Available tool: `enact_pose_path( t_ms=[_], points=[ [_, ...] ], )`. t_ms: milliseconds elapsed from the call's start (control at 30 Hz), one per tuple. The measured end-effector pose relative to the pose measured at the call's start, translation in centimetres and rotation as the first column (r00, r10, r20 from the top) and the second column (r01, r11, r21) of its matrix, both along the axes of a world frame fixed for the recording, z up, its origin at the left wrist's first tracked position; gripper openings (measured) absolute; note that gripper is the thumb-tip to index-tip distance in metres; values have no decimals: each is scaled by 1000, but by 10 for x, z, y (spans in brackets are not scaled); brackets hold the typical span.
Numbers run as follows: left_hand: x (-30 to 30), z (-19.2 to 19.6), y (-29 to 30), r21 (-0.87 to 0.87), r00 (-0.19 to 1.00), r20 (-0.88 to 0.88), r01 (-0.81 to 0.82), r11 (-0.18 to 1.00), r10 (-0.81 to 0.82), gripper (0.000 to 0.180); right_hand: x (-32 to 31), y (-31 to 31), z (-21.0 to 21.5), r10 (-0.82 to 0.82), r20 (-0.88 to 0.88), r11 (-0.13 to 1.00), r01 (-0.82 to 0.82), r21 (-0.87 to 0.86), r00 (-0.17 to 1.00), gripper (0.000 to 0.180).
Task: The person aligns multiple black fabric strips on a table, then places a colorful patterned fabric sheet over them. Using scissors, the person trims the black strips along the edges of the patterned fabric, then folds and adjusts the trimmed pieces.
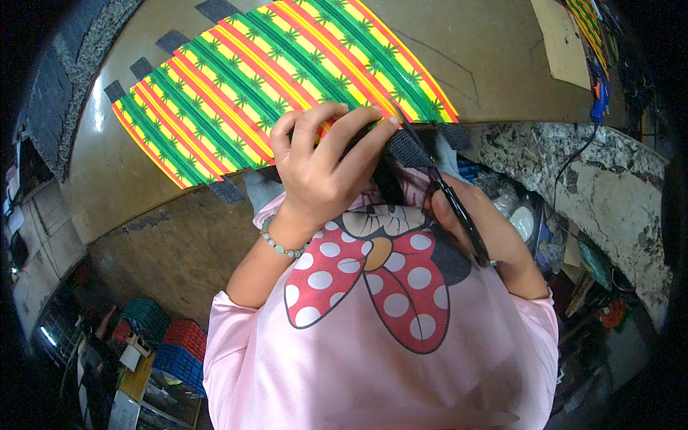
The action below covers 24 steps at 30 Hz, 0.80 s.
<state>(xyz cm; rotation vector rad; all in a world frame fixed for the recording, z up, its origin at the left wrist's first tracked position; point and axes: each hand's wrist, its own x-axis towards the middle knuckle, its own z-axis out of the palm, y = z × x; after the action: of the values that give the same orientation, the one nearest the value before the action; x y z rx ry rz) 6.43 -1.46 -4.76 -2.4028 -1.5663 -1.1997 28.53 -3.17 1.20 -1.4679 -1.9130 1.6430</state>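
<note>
Along the worktop's (502, 79) near edge, my left hand (322, 161) covers striped sheets (244, 93), grip hidden; my right hand (481, 206), apart, grasps scissors (459, 216), with dark mesh ends (408, 147) seemingly left untrimmed.

A worn, mottled surface (609, 172) bordered the brown tabletop (516, 50) at right. Plastic crates (179, 365) stood well apart from it.

The top edge cuts off the striped cloth (236, 93), and the left hand (321, 158) hides some of it. Right of the middle, most fingers of the right hand (453, 202) are hidden. The bottom edge cuts off the pink shirt (344, 373).
</note>
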Motion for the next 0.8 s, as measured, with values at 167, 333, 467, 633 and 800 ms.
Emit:
enact_pose_path(
  t_ms=[167,333,467,633,800],
  points=[
    [-1,-1,0,10,1000,-3,6,1000,-6,34,0,8,11,11,76,987,1,-161,997,44],
    [0,-2,0,15,1000,-6,1,1000,-1,34,-1,11,14,48,192,973,-2,-231,980,44],
    [0,-3,-1,17,1000,-11,-2,1000,2,33,-2,6,3,42,195,999,-41,-11,980,42],
    [0,-3,0,21,1000,15,-1,1000,1,32,-2,2,-3,14,172,993,-35,116,985,39],
    [0,-4,0,27,1000,9,-4,1000,4,31,-1,6,1,23,145,1000,-23,-2,989,41]
  ],
)
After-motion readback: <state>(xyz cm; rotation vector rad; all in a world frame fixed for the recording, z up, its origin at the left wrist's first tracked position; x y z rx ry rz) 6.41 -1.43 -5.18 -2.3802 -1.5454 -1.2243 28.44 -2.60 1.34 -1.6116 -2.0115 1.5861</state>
